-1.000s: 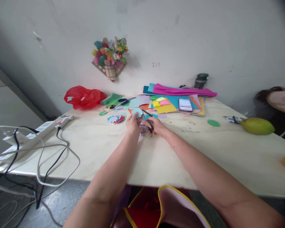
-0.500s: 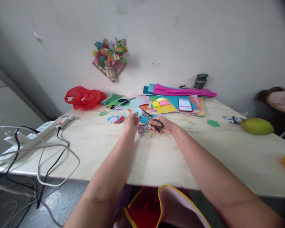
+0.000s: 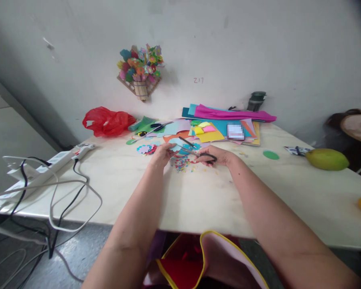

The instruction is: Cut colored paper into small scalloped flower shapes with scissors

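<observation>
Between its fingertips my left hand [image 3: 163,155] pinches a small light blue paper piece [image 3: 176,145]. My right hand [image 3: 213,155] is closed on the dark handles of a pair of scissors [image 3: 192,152], whose blades are spread and point left towards that paper. Below the blades, tiny coloured paper scraps [image 3: 183,164] lie on the pale table [image 3: 195,200]. Just left of my left hand sits a stack of cut scalloped paper shapes [image 3: 146,149]. Another blue scalloped shape [image 3: 188,148] lies behind the scissors.
Coloured sheets [image 3: 212,134] and a phone [image 3: 236,131] lie at the back, with a second pair of scissors [image 3: 158,126] and a red bag [image 3: 108,121] further left. Power strips [image 3: 60,160] with cables are on the left. A green mango [image 3: 327,159] rests right.
My right hand has moved slightly right with the scissors, and their blades have opened wider. My left hand has shifted a little left and turned, with the light blue paper still held.
</observation>
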Demonstrator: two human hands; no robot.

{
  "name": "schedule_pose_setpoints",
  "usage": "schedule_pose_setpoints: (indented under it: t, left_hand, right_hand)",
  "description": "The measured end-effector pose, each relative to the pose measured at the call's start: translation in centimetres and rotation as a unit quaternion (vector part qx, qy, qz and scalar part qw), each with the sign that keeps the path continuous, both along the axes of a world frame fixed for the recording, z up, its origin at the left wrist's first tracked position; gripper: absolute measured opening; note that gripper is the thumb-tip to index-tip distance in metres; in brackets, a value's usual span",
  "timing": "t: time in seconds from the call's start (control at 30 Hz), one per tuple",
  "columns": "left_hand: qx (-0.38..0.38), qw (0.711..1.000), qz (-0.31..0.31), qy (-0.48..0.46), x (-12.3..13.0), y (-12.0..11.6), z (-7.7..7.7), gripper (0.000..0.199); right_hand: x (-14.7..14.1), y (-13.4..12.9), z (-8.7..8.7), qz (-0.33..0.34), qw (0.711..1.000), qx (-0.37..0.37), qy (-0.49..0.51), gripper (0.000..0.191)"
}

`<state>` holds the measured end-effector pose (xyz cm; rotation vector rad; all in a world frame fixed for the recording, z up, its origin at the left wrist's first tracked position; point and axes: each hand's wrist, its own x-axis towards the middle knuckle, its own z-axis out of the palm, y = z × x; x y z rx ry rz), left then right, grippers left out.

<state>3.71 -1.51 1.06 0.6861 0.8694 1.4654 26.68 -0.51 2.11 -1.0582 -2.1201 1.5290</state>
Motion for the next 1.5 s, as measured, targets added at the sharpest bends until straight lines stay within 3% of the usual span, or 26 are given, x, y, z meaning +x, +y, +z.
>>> schedule_pose_setpoints:
  t: [0.33,0.73,1.03,1.5]
  left_hand:
    - [-0.027,0.999,-0.031,0.02,-0.6,0.1,-0.3,0.013]
    - [-0.039,0.994,-0.078,0.066,-0.5,0.1,-0.3,0.013]
    - [-0.053,0.99,-0.085,0.096,-0.3,0.1,-0.3,0.012]
    - [-0.061,0.992,-0.068,0.083,-0.1,0.0,0.0,0.014]
  right_hand:
    - [0.3,-0.2,0.8,0.014,0.999,-0.028,-0.024,0.03]
    - [0.2,-0.7,1.1,0.03,0.996,0.027,-0.075,0.03]
    - [0.0,0.0,0.1,0.036,0.996,0.031,-0.073,0.038]
    - [-0.3,0.1,-0.1,0.043,0.996,0.039,-0.066,0.039]
